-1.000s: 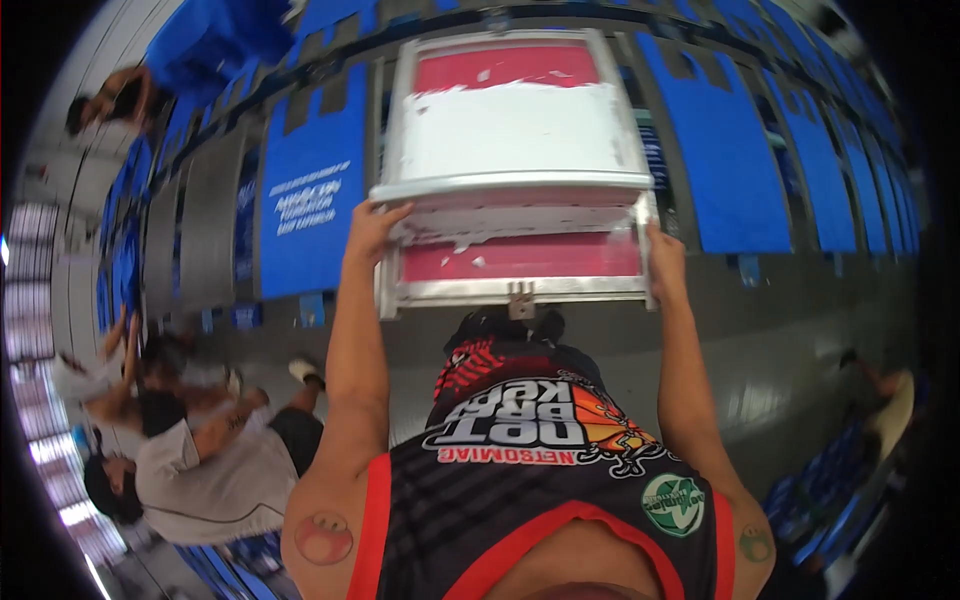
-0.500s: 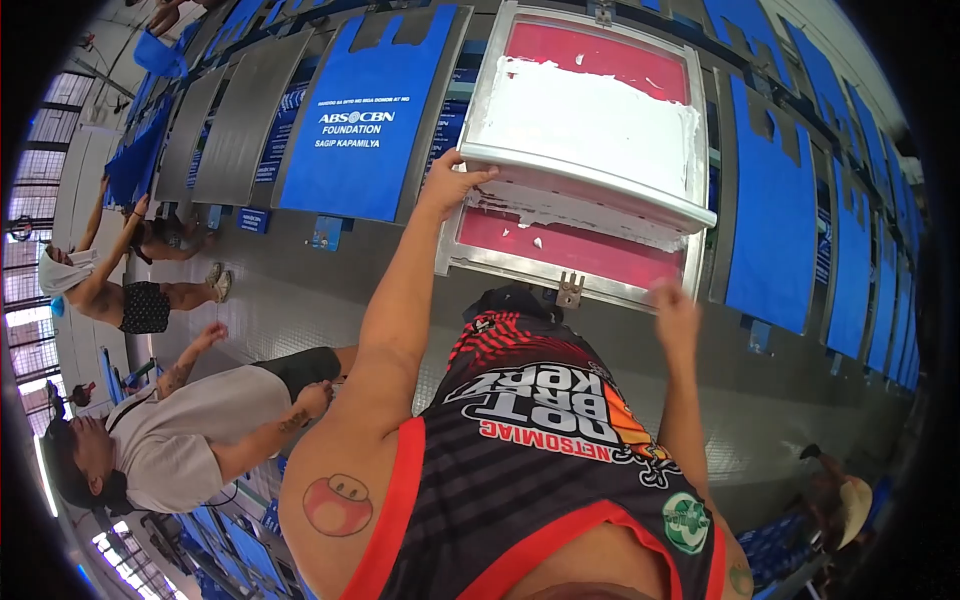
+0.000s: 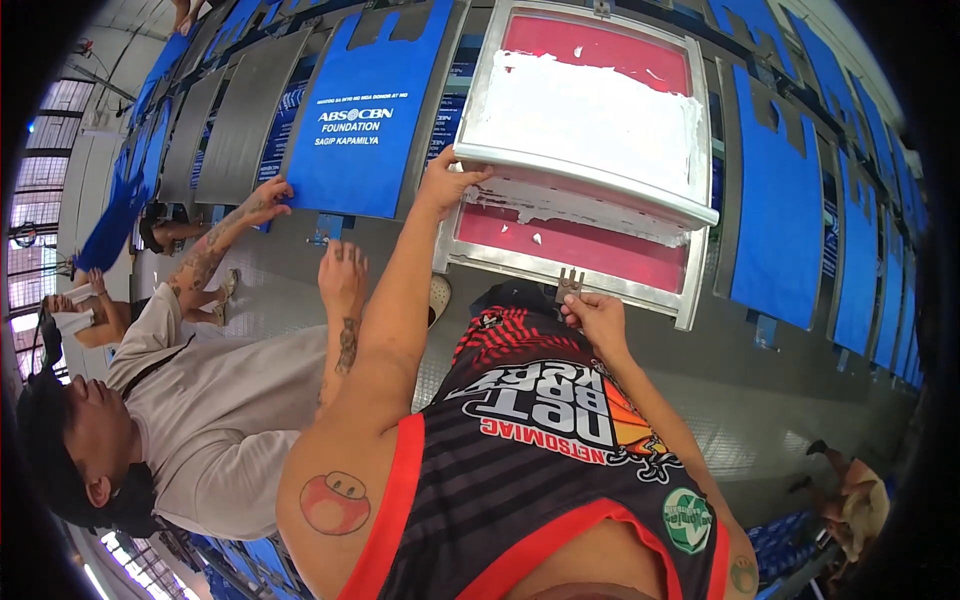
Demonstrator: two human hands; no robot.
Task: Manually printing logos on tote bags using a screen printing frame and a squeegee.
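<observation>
Your left hand [image 3: 445,180] grips the near-left corner of the screen frame [image 3: 590,190], fingers wrapped on its metal edge; the frame sits dead ahead on the long table [image 3: 700,400], tilted up w/ the left side raised. Your right hand [image 3: 597,315] is pinched narrow on the small metal clamp [image 3: 569,285] at the frame's near rail, approx mid-span. The frame's long axis runs away from you, across the table; white ink covers its mesh, red border showing at near and far ends. Left hand is the one carrying the frame, right only touches the clamp.

Room: a blue bag [image 3: 365,110] lies just left of the frame, another blue bag [image 3: 780,210] just right, both close to its edges. A co-worker's hand [image 3: 342,280] rests on the table near your left forearm, their other hand [image 3: 268,195] on the left bag's corner. Tight on the left, more open on the right.
</observation>
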